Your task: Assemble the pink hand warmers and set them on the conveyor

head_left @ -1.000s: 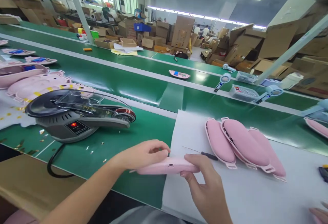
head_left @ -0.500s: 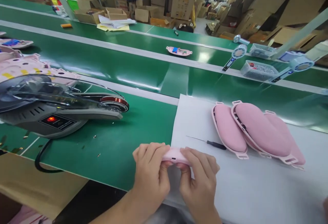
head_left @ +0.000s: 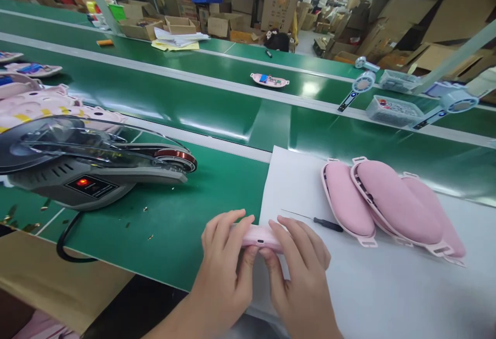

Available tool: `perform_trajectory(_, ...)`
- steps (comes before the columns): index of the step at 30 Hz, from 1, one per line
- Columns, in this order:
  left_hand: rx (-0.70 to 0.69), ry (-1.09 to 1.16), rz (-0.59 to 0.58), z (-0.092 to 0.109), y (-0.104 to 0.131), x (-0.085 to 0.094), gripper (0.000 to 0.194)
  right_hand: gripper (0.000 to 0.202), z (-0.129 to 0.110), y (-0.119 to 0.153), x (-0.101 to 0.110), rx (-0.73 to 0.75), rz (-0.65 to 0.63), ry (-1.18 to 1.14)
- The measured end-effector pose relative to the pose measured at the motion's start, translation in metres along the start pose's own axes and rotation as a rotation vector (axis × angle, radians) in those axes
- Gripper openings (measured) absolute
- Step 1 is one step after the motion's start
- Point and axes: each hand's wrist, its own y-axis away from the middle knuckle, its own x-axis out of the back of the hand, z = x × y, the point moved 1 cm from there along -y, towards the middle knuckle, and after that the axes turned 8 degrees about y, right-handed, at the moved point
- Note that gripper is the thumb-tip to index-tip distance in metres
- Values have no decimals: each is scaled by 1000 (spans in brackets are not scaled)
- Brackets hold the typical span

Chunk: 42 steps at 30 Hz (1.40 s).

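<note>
A pink case (head_left: pixel 260 235) with a small dark slot in its near edge is held between both hands over the white sheet's left edge. My left hand (head_left: pixel 225 256) grips its left end, thumb below and fingers on top. On the right end, my right hand (head_left: pixel 300 261) holds it the same way, with some fingers lifted a little. A screwdriver (head_left: pixel 327 224) with a dark handle lies on the white sheet (head_left: pixel 287 179) beyond my right hand. Several pink padded shells (head_left: pixel 395 199) overlap to the right.
At the left stands a grey machine (head_left: pixel 96 184) with a red light and a clear cover, pink parts (head_left: pixel 42 104) behind it. A circuit-bearing pink shell (head_left: pixel 270 80), small fans (head_left: pixel 362 83) and a clear box (head_left: pixel 393 110) are on the far green surface.
My fingers have loosened and spread slightly on the pink case, and the thumbs have come closer together beneath it. The view has shifted a little.
</note>
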Motion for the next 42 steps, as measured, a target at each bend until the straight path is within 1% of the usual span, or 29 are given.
perform_trajectory(3, 7, -31, 40, -2, 4, -3, 32, 29, 0, 1, -3, 21, 13, -7)
perform_trajectory(5, -5, -18, 88, -3, 4, -7, 28, 27, 0, 2, -7, 22, 35, -19)
perform_trajectory(9, -2, 40, 232, -2, 0, -15, 22, 22, -4, -1, -14, -83, 132, -19)
perform_trajectory(11, 36, 45, 266, 0, -5, -19, 21, 25, -7, -5, -16, -140, 160, -13)
perform_trajectory(13, 57, 52, 266, 1, -8, -20, 19, 26, -8, -9, -16, -165, 155, -30)
perform_trajectory(16, 54, 54, 234, -1, -9, -19, 18, 22, -5, -12, -13, -148, 85, -65)
perform_trajectory(19, 27, 45, 202, -3, -4, -16, 20, 20, 1, -10, -7, -58, 3, -64)
perform_trajectory(22, 18, 46, 175, -4, 0, -13, 23, 25, 3, -6, -4, -9, -30, -53)
perform_trajectory(27, 28, -27, 163, -4, 3, -13, 30, 35, 3, -3, -8, -25, 9, -32)
perform_trajectory(29, 29, -59, 172, -4, 4, -15, 28, 32, 3, -2, -11, -29, 53, -30)
perform_trajectory(32, 12, -23, 233, -3, 2, -19, 20, 22, -1, -3, -15, -70, 138, -43)
perform_trajectory(35, 39, 27, 303, -1, -2, -22, 18, 22, -9, -5, -19, -152, 209, -30)
perform_trajectory(37, 62, 44, 314, 1, -5, -24, 16, 22, -12, -6, -21, -180, 213, -29)
perform_trajectory(39, 66, 55, 305, 1, -6, -24, 17, 21, -11, -8, -21, -185, 189, -49)
perform_trajectory(42, 37, 38, 286, -1, -3, -22, 18, 20, -5, -6, -16, -133, 131, -77)
